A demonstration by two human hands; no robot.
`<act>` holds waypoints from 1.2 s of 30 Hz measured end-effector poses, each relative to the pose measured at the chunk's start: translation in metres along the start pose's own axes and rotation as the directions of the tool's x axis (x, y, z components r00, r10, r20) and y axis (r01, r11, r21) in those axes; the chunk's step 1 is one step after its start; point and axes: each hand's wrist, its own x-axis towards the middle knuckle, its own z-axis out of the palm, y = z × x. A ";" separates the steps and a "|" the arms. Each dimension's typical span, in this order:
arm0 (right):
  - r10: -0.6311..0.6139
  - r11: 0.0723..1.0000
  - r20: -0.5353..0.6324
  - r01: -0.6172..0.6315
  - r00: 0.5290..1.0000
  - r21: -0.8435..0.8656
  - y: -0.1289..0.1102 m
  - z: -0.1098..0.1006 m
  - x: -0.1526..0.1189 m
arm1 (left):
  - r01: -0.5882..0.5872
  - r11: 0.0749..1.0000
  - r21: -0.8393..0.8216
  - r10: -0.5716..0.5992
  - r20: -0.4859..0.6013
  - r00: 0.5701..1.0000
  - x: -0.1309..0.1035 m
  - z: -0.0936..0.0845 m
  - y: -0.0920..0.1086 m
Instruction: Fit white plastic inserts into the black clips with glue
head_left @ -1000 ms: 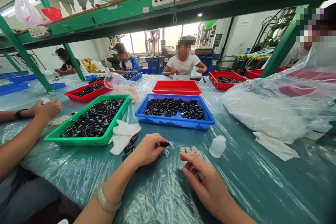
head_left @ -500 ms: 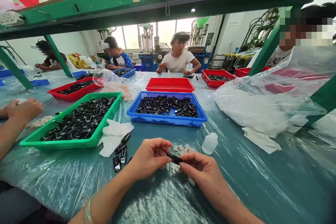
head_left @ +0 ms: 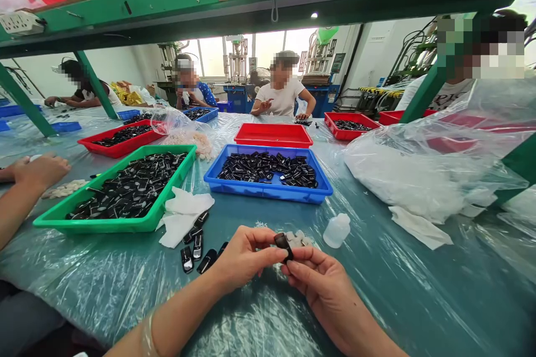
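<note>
Nearside of the blue tray (head_left: 268,190), I find one black piece (head_left: 283,244) in work, pinched by left hand (head_left: 245,257) and right hand (head_left: 321,278); loose black pieces (head_left: 186,258) off its near-left corner: completion undeterminable.

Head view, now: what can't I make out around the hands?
All head view:
Black part: full outline, covered by fingers of the left hand and right hand.
White pieces: count, partly behind the hands.
White bits: shape, too small.
Co-worker's hand: forearm cut by left edge.
</note>
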 end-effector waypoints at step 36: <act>-0.510 0.353 0.066 0.278 0.858 -0.893 -0.041 -0.062 0.040 | 0.281 0.944 -0.175 -0.268 0.097 0.959 0.000 0.000 -0.002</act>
